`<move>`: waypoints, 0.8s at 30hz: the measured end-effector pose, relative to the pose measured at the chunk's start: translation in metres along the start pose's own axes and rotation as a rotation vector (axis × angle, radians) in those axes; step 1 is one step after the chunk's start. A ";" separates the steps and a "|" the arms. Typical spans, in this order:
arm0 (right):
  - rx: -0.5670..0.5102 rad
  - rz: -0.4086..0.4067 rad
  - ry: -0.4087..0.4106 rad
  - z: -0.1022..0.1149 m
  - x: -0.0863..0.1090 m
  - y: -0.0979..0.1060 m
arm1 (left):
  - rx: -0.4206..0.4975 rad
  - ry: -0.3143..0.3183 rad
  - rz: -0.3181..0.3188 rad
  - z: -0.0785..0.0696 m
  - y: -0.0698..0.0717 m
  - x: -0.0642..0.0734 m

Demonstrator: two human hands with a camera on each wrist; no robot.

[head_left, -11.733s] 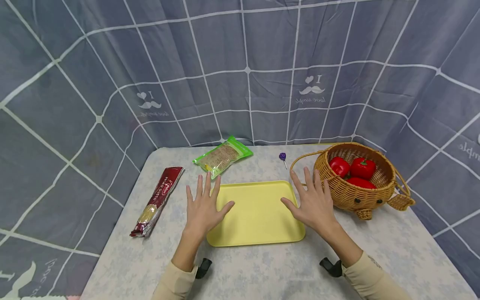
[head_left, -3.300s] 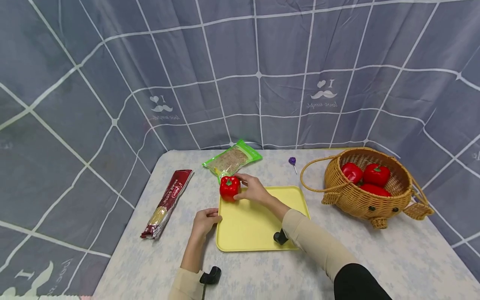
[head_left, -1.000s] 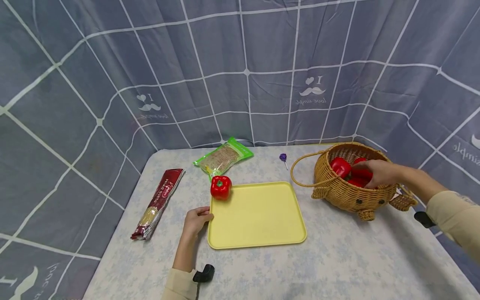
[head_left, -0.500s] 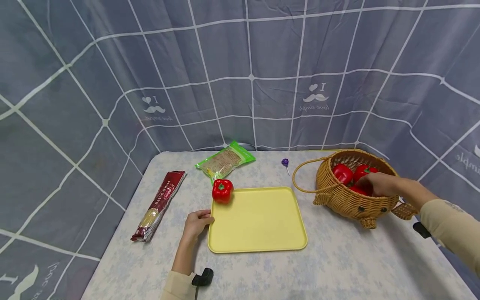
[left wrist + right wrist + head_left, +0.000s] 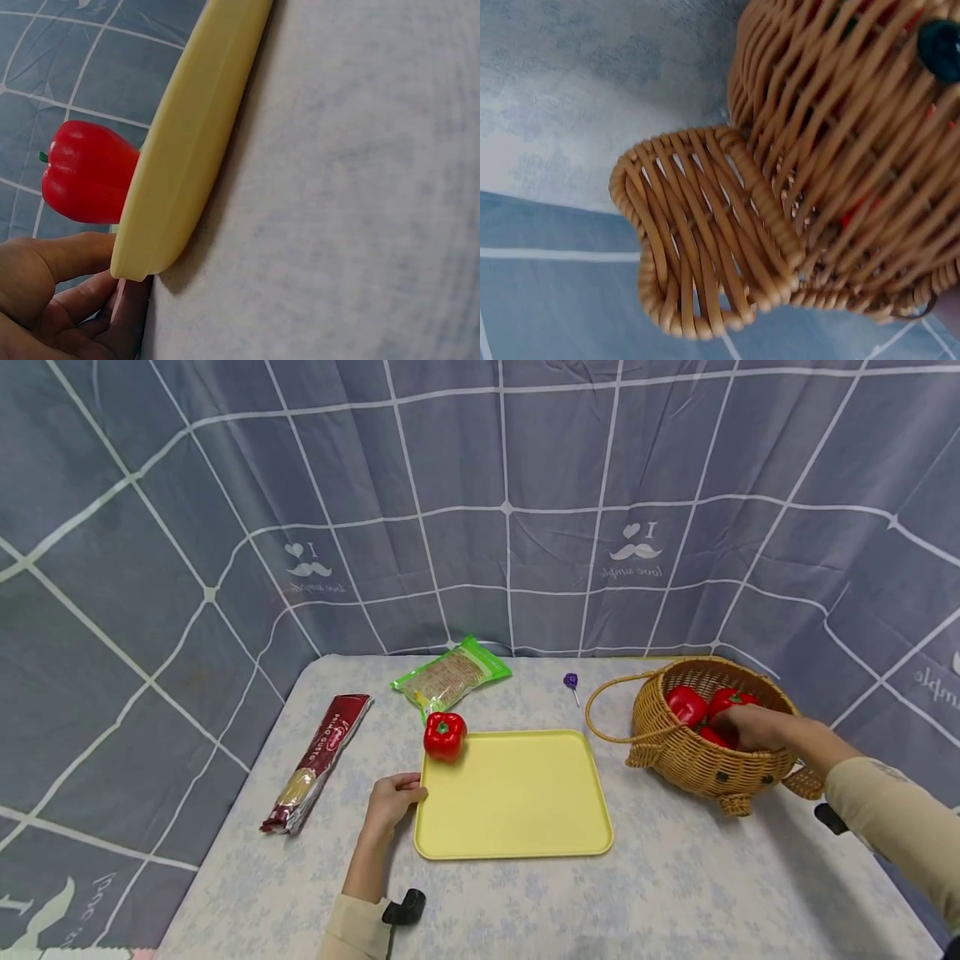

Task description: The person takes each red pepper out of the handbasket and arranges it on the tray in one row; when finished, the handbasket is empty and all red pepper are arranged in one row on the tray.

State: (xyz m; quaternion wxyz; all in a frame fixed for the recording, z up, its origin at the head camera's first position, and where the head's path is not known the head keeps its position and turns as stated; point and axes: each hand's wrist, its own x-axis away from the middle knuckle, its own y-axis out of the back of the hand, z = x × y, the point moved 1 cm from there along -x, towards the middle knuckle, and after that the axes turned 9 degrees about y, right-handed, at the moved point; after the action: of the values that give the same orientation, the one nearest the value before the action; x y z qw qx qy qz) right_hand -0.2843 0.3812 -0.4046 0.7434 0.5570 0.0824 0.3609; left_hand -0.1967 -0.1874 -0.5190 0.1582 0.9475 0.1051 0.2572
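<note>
A yellow tray (image 5: 517, 795) lies mid-table, and my left hand (image 5: 393, 802) pinches its left edge. In the left wrist view the thumb is above the rim and the fingers are below. One red bell pepper (image 5: 445, 737) stands on the tray's back left corner. On the right, my right hand (image 5: 753, 728) reaches down into a wicker basket (image 5: 686, 764) that contains red bell peppers (image 5: 686, 705). Its fingertips are hidden among the peppers, so its grip does not show. The right wrist view shows only the basket's weave and an ear-like woven flap (image 5: 697, 232).
A green-edged bag (image 5: 452, 677) of brown food lies behind the tray. To the left is a long dark red pasta packet (image 5: 318, 760). A purple lollipop (image 5: 572, 681) lies near the basket's handle loop (image 5: 600, 714). A grey-blue checked curtain (image 5: 480, 510) surrounds the table.
Earlier, the right hand set a bell pepper on the tray's back left corner, then moved to the basket. In the last second it has sunk lower among the peppers; the left hand stays.
</note>
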 end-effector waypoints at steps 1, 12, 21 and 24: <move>-0.012 0.008 -0.006 0.000 0.000 -0.001 | 0.001 0.000 0.000 0.000 0.000 0.000; -0.020 -0.015 -0.001 0.004 -0.001 0.003 | -0.005 0.028 -0.003 0.000 0.000 -0.001; 0.032 -0.117 -0.007 -0.001 0.000 0.008 | -0.007 -0.004 0.007 0.000 0.001 -0.001; 0.041 -0.133 -0.029 -0.001 0.002 0.009 | -0.010 0.002 0.007 0.000 0.001 -0.001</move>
State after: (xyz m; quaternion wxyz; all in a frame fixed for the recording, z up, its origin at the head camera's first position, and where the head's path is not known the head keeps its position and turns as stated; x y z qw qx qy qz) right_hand -0.2871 0.3844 -0.3968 0.7554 0.5706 0.1160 0.3007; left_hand -0.1977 -0.1885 -0.5193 0.1617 0.9469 0.1006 0.2590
